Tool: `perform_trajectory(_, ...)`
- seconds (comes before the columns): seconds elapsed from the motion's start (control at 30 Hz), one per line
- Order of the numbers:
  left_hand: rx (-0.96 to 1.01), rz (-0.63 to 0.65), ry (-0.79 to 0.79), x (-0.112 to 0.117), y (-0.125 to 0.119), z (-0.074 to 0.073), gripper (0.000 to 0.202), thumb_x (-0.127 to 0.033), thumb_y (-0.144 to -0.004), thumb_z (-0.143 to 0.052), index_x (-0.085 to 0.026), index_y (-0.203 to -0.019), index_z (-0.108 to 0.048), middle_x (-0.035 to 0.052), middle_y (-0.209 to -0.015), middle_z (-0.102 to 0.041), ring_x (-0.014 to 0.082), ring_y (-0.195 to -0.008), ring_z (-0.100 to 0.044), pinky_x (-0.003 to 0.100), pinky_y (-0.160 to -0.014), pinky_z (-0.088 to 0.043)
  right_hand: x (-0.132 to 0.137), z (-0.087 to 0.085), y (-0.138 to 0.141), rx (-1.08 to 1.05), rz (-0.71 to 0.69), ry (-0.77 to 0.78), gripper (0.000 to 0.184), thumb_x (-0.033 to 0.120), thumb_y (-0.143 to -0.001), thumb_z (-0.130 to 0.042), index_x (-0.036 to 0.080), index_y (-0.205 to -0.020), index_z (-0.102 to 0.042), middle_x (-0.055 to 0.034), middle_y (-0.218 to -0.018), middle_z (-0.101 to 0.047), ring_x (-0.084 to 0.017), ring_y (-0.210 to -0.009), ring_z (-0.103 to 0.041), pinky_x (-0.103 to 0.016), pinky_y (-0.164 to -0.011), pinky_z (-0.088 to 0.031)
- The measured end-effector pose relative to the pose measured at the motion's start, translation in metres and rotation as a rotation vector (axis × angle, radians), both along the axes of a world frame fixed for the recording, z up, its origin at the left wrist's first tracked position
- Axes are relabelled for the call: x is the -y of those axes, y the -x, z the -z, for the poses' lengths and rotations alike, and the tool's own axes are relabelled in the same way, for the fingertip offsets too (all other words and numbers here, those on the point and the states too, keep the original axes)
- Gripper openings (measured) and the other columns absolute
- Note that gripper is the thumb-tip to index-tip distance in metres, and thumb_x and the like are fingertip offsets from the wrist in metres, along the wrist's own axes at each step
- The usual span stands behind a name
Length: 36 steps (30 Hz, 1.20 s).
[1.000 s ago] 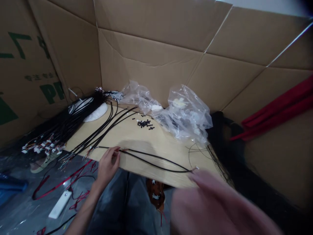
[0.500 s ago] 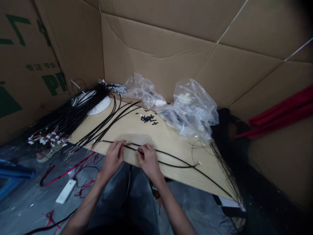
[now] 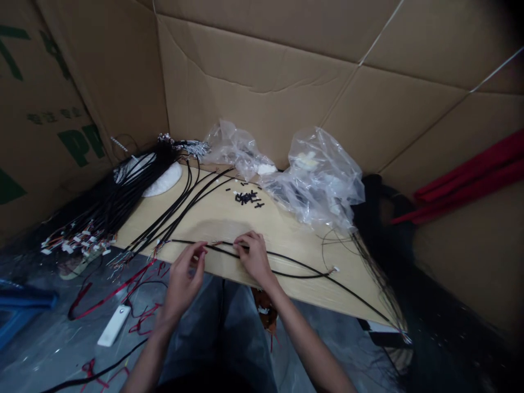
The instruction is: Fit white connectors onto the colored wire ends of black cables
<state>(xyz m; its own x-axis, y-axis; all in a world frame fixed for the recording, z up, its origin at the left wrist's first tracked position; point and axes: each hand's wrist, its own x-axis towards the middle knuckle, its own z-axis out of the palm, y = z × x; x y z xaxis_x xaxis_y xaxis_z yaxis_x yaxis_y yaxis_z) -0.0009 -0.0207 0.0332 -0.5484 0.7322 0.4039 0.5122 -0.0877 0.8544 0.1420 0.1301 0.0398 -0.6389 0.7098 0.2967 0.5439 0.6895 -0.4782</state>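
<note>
A black sheathed cable (image 3: 249,254) lay across a pale wooden board (image 3: 286,234), its long axis running roughly left to right along the board's near edge and sloping gently toward the near side as it went right. Its left end pointed toward the sheaf of black cables (image 3: 164,215) fanned over the board, and its right end, tipped with a small white connector (image 3: 335,268), pointed toward the board's far right corner. Two strands ran side by side and parted slightly right of centre. The right hand (image 3: 256,259) sat on the cable with its fingers curled down over it, apparently gripping it. The left hand (image 3: 184,284) was raised just above the cable's left part, its fingers bunched close together; whether they pinched anything could not be told. A small pile of black plastic pieces (image 3: 245,197) lay beyond the hands, near a crumpled clear plastic bag (image 3: 319,180).
</note>
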Motion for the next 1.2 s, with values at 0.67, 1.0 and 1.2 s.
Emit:
perform_trajectory(0.67, -0.050, 0.168, -0.041, -0.028, -0.004, -0.015, 0.024, -0.034, -0.095, -0.058, -0.013, -0.106, -0.063, 0.0043, -0.093, -0.066, 0.0136, -0.077, -0.064, 0.030, -0.069, -0.057, 0.014, -0.045, -0.025, -0.141, -0.356, 0.190, 0.021, 0.033, -0.097, -0.055, 0.014, -0.099, -0.066, -0.0029, -0.090, -0.068, -0.014, -0.083, -0.066, -0.034, -0.078, -0.057)
perform_trajectory(1.0, -0.287, 0.188, -0.019, -0.035, 0.009, 0.020, 0.023, -0.032, -0.094, -0.058, -0.014, -0.108, -0.064, 0.0072, -0.107, -0.066, 0.0188, -0.095, -0.065, 0.040, -0.086, -0.056, -0.099, -0.034, 0.017, 0.021, -0.005, 0.283, 0.028, 0.034, -0.094, -0.059, 0.014, -0.113, -0.062, -0.0072, -0.111, -0.065, -0.018, -0.095, -0.065, -0.039, -0.083, -0.057)
perform_trajectory(1.2, -0.309, 0.146, -0.110, -0.028, -0.003, 0.019, 0.024, -0.031, -0.095, -0.058, -0.016, -0.113, -0.063, 0.0086, -0.115, -0.064, 0.0210, -0.104, -0.063, 0.043, -0.092, -0.054, -0.131, -0.021, 0.060, 0.080, 0.244, 0.316, 0.031, 0.035, -0.094, -0.060, 0.015, -0.117, -0.060, -0.0082, -0.116, -0.063, -0.020, -0.100, -0.064, -0.041, -0.086, -0.056)
